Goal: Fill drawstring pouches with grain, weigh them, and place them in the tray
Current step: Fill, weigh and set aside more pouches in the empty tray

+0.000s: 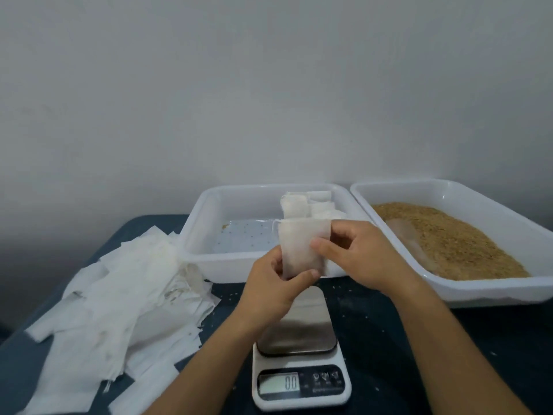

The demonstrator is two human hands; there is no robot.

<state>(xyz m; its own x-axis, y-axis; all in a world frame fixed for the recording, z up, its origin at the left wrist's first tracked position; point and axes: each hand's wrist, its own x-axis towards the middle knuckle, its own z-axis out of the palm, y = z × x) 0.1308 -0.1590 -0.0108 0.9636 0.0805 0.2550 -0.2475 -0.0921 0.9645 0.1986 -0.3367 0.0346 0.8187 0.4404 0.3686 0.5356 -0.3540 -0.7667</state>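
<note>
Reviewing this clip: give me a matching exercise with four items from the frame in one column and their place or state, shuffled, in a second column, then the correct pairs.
Items
1. pouch
2. scale
3. grain
4. pouch pile

Places or states
A. lying loose on the table's left side
B. in the right-hand tray
C. held by the left hand and right hand
D. bare platform, display showing zero

Pairs: 1-C, 2-D, 3-B, 4-A
</note>
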